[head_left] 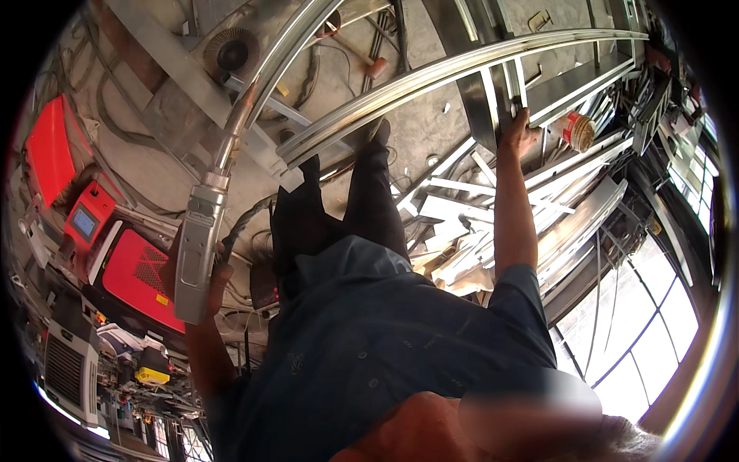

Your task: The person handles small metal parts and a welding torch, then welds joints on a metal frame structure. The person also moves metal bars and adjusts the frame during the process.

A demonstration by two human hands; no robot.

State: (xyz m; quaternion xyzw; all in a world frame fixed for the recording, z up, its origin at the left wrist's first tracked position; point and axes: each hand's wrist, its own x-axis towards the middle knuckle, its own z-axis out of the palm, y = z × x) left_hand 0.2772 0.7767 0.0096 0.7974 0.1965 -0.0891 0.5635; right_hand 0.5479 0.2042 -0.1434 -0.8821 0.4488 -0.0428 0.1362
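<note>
My left hand (pixel 219 286) is closed round the grey body of a handheld welding torch (pixel 202 242). The torch points up and away, its slim nozzle ending near a curved metal rail. Farther out to the right, my right hand (pixel 517 135) reaches to a metal frame (pixel 481 108) and grips its edge, with some fingers partly hidden. The frame has bright curved rails (pixel 431 77) and darker flat bars. Just right of that hand is a jar-like container (pixel 577 132) with a red and white label.
A red machine (pixel 138 273) with a small screen stands at left. A heap of metal offcuts (pixel 477 231) lies at right. On the floor are a round finned part (pixel 231 54), a hammer-like tool (pixel 376 68), a clamp (pixel 540 20) and several cables (pixel 127 127).
</note>
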